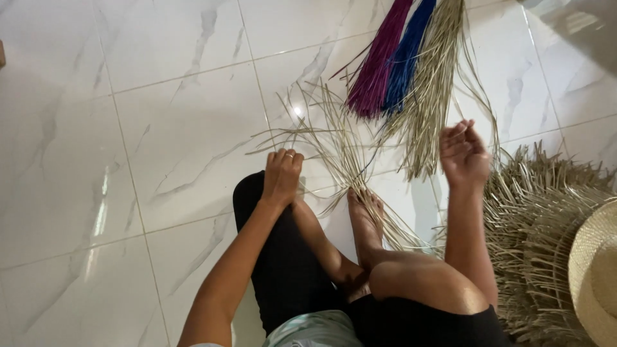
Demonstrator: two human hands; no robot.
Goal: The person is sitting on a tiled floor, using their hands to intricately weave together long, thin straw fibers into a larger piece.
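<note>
I sit on a white marble-tile floor with my legs folded. My left hand [281,175] rests near my left knee, fingers curled around thin dry straw strands [334,138] that fan out across the floor. My foot [365,212] presses on the same strands. My right hand [463,154] is raised, fingers bunched, beside a bundle of natural straw [429,96]; whether it pinches a strand is unclear.
A magenta straw bundle [379,61] and a blue one [405,58] lie at the top, next to the natural bundle. At the right lies a woven straw piece with a loose fringe [540,218] and a woven hat's edge [594,270].
</note>
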